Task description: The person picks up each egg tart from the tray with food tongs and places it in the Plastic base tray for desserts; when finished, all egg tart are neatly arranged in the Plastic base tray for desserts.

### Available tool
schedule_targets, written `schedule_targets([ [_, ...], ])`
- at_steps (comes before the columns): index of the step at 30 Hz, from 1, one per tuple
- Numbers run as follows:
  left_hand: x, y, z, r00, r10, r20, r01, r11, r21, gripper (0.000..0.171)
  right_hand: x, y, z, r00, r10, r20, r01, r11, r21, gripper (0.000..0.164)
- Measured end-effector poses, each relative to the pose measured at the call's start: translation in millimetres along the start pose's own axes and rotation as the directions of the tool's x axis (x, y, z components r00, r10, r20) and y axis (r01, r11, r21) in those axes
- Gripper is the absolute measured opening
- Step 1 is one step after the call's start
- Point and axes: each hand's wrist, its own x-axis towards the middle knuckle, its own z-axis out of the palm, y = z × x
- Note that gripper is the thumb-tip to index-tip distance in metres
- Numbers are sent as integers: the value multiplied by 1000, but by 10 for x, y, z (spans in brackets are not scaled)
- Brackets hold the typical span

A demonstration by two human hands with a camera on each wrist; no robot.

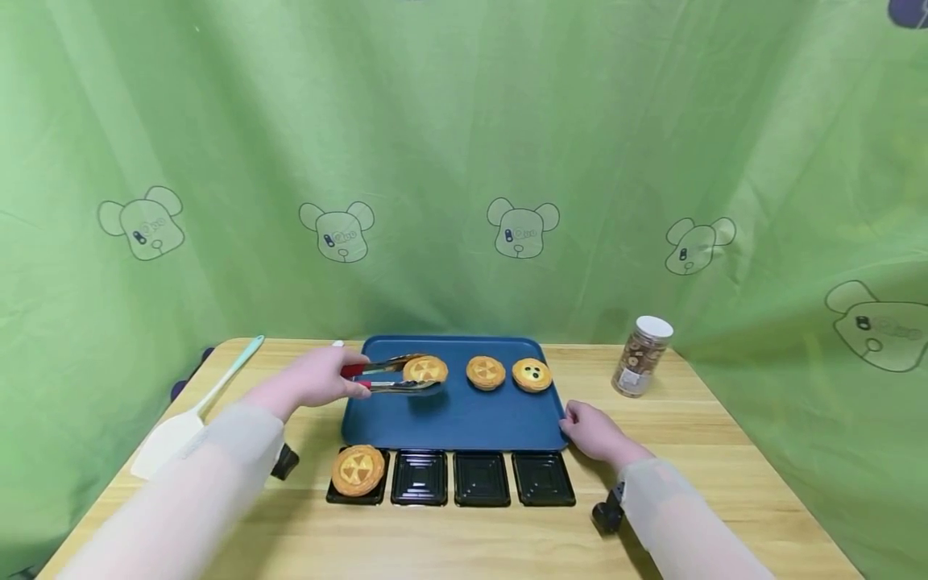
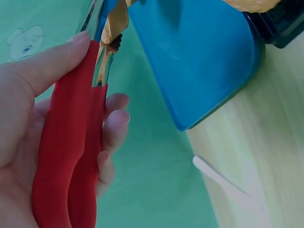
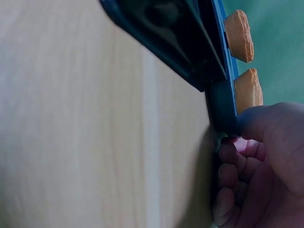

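Note:
My left hand (image 1: 324, 377) grips red-handled metal tongs (image 2: 64, 142), thumb on one handle and fingers round the other. Between the tong heads, over the left part of a blue tray (image 1: 471, 427), is a small pie (image 1: 425, 370) with a cut-out top. Two more pastries sit on the tray: a similar pie (image 1: 486, 372) and a tart with dark dots (image 1: 532, 374). At the tray's right front corner my right hand (image 1: 590, 427) pinches the rim, its thumb on top and the other fingers curled below, as the right wrist view shows.
In front of the tray stands a row of small black trays (image 1: 482, 479); the leftmost holds a pie (image 1: 358, 470). A white spatula (image 1: 174, 439) with a pale green handle lies at left. A jar (image 1: 641, 358) with a white lid stands at right. Green curtain hangs behind.

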Motion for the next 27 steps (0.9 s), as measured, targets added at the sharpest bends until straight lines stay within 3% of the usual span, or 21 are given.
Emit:
schedule_targets([
  [6,-246,60,-147,999,46,27,-47,999,24,61,-7,-16,-5,1000,0,-1,0,1000,1,22],
  [11,-461,148,-179,997,65,48,-67,997,45,62,-13,-10,1,1000,-13,-10,13,1000,-8,22],
  [19,-732,201,-104,991,92,94,-97,994,49,62,-7,-10,5,1000,-3,-7,3,1000,5,22],
  [27,-815,161,6,985,93,146,-93,996,-8,60,32,41,28,1000,-3,-10,3,1000,-9,22],
])
